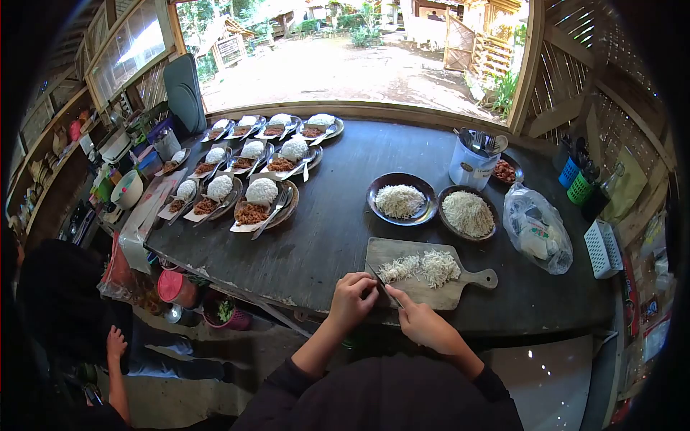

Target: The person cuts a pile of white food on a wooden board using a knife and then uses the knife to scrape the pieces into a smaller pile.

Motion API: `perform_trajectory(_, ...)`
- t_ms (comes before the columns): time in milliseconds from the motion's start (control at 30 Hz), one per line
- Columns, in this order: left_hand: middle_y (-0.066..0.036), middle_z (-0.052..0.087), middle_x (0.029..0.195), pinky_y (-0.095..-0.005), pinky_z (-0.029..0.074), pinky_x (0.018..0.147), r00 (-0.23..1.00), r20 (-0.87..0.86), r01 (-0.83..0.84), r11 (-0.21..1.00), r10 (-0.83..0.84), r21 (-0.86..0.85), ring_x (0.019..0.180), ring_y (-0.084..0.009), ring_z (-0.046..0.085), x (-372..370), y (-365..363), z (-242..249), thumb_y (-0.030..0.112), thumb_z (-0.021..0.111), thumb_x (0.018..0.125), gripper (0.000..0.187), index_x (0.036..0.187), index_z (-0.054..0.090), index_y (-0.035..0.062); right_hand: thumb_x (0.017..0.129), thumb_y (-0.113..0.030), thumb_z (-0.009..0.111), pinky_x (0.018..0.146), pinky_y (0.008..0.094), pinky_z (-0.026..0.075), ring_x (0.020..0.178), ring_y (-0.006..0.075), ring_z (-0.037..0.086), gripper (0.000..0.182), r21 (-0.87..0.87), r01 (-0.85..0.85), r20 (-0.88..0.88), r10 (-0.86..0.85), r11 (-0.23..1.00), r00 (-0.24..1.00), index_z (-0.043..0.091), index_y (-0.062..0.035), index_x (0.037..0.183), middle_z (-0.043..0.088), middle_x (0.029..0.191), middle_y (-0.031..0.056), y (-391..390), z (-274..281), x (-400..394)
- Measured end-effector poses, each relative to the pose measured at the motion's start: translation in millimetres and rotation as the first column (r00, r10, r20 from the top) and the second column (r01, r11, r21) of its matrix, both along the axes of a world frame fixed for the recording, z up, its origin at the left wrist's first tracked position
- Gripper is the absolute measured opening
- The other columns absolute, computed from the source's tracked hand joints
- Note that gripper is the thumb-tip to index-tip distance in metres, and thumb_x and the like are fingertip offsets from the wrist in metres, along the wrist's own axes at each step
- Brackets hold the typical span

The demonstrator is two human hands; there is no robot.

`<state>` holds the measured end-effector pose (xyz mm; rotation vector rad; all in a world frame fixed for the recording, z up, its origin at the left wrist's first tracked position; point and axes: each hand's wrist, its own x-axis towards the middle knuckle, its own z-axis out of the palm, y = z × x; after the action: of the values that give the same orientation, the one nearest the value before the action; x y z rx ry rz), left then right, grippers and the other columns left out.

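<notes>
My right hand [424,322] is closed around the handle of a knife [384,284] at the near left corner of a wooden cutting board [454,297]. My left hand [354,296] has its fingers bent together beside the blade; what they hold, if anything, is too small to make out. White shreds [437,269] lie in a pile on the board. Behind it stand two dark bowls, one with white shreds [399,202] and one with a larger heap [467,213].
Plates of rice [261,191] with forks stand in rows at the left of the dark table [316,237]. A cutlery bucket [471,164], plastic bag [536,230] and white basket [602,249] are at the right. Another person [72,309] stands at lower left.
</notes>
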<state>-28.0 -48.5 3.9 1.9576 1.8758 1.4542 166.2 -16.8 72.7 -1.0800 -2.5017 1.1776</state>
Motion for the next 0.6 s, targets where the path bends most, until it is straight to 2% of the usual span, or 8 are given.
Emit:
perform_trajectory(67,-0.007,0.068,0.098,-0.0387,0.048,0.084,1.0,0.0,-0.009,1.0,0.009,0.006,0.093,-0.0263,0.064,0,0,-1,0.013,0.071,0.075,0.015,0.088,0.069,0.0048,0.095,-0.009,0.042,0.062,0.0497,0.049,0.061,0.0425,0.063,0.055,-0.087,0.035,-0.009,-0.036,0.996,0.999,0.032,-0.0179,0.147,0.061,0.072,0.0306,1,5,-2)
perform_trajectory(100,-0.007,0.068,0.098,-0.0388,0.048,0.084,1.0,0.004,-0.011,1.0,0.011,0.006,0.093,-0.0262,0.064,0,0,-1,0.013,0.071,0.075,0.015,0.088,0.069,0.0047,0.095,-0.009,0.042,0.062,0.0497,0.049,0.061,0.0425,0.063,0.055,-0.086,0.034,-0.009,-0.034,0.996,0.999,0.032,-0.0179,0.147,0.061,0.072,0.0306,1,12,-5)
perform_trajectory(167,-0.007,0.068,0.098,-0.0388,0.048,0.084,1.0,0.007,-0.015,1.0,0.015,0.008,0.093,-0.026,0.064,2,-1,0,0.013,0.071,0.075,0.015,0.087,0.07,0.0047,0.095,-0.009,0.041,0.061,0.0478,0.05,0.059,0.0393,0.063,0.055,-0.256,0.1,0.072,-0.084,0.962,0.994,0.031,-0.0186,0.148,0.061,0.072,0.0288,-1,26,-9)
perform_trajectory(300,-0.006,0.068,0.096,-0.0388,0.048,0.083,1.0,0.01,-0.007,1.0,0.006,0.011,0.092,-0.0254,0.064,1,-1,3,0.013,0.071,0.076,0.013,0.087,0.07,0.0049,0.096,-0.01,0.041,0.062,0.0455,0.05,0.059,0.0375,0.063,0.055,-0.28,0.106,0.037,-0.1,0.954,0.994,0.03,-0.0185,0.149,0.061,0.071,0.0279,2,7,-7)
perform_trajectory(367,-0.006,0.068,0.096,-0.0388,0.048,0.083,1.0,0.02,0.0,1.0,0.0,0.004,0.093,-0.0251,0.064,2,-1,3,0.012,0.071,0.076,0.013,0.086,0.07,0.0051,0.098,-0.013,0.039,0.049,0.0361,0.05,0.044,0.0204,0.054,0.053,-0.154,0.087,-0.11,-0.105,0.984,0.988,0.03,-0.0222,0.149,0.058,0.063,0.0149,2,-15,-4)
perform_trajectory(400,-0.006,0.068,0.096,-0.0387,0.048,0.083,1.0,0.018,-0.005,1.0,0.005,0.003,0.093,-0.0248,0.064,2,-1,3,0.012,0.071,0.076,0.012,0.086,0.07,0.0051,0.098,-0.013,0.039,0.049,0.0361,0.05,0.044,0.0204,0.054,0.053,-0.153,0.085,-0.109,-0.102,0.985,0.989,0.03,-0.0222,0.149,0.058,0.063,0.0149,1,-11,-3)
perform_trajectory(467,-0.005,0.068,0.096,-0.0385,0.047,0.083,1.0,0.017,-0.013,1.0,0.013,-0.001,0.093,-0.0245,0.064,1,-2,1,0.012,0.071,0.076,0.012,0.086,0.069,0.0052,0.095,-0.009,0.042,0.065,0.0451,0.049,0.062,0.0391,0.063,0.055,-0.158,0.065,-0.069,-0.077,0.985,0.995,0.031,-0.0169,0.149,0.06,0.071,0.0285,-3,0,-2)
perform_trajectory(600,-0.006,0.068,0.096,-0.0383,0.047,0.082,1.0,-0.002,-0.015,1.0,0.015,0.015,0.093,-0.0246,0.063,1,-1,0,0.012,0.071,0.076,0.012,0.085,0.069,0.005,0.095,-0.009,0.044,0.067,0.0462,0.049,0.064,0.0406,0.063,0.055,-0.134,0.042,-0.065,-0.051,0.99,0.997,0.032,-0.0166,0.148,0.06,0.071,0.0286,-6,4,-1)
